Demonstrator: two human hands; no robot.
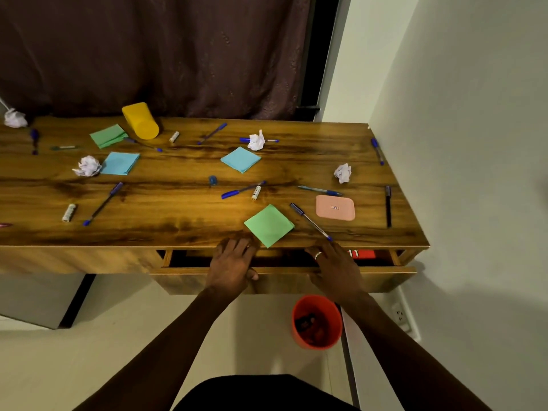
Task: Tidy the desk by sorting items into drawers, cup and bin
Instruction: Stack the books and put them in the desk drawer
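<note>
Both hands are on the drawer [281,269] front, which sits pulled out a little under the bench [184,229] edge. The left hand [234,266] has its grip hooked over the drawer's top lip, fingers curled in and thumb on the front face. The right hand [333,268] does the same further right, a ring [318,255] on one finger. So both grips are clamped on the drawer, nothing else in them. Something red [363,253] shows inside the drawer, right of the right grip.

Counting the mess: four paper squares, two green and two blue. The nearest green one [269,225] pokes over the edge just above and between the two grips. Four crumpled paper balls, the closest [342,172] up and right of the right grip. I count roughly ten pens, one [310,221] with its tip almost touching the right grip's fingers. Three small white tubes, one [256,193] straight up from the left grip. One pink case [335,207] just above the right grip. One yellow cup [141,121] lies tipped over, far up-left. One orange bin [316,321] stands on the floor below the right grip.
</note>
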